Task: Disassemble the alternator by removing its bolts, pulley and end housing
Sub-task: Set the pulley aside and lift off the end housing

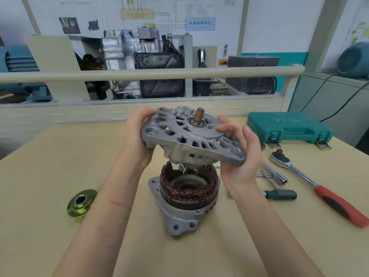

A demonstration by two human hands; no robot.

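The grey cast-aluminium end housing (191, 136), pierced with vent slots and carrying a brownish shaft stub (198, 114) through its central bearing, is held tilted in the air above the middle of the pale wooden table (40, 176); the left hand (137, 136) grips its left rim with curled fingers, and the right hand (242, 154) clasps the right rim, thumb laid on the top face and fingers wrapped beneath. Directly under it, apart from it, stands the remaining grey alternator body (183, 208) with its ring of copper stator windings (187, 184) exposed (whether the thin metal leads hanging from the housing still reach the windings cannot be told); the body sits upright on the table, nearer the front edge than the back. Well to its left lies the yellow-green zinc-plated pulley (81, 202), flat on the table. To the right of the body lie a chrome socket extension (274, 172), a small T-handle tool with a dark green grip (280, 193), and a chrome ratchet wrench with a red and black handle (317, 186) running toward the right edge; beyond them, near the back right corner, sits a closed teal plastic tool case (287, 126).
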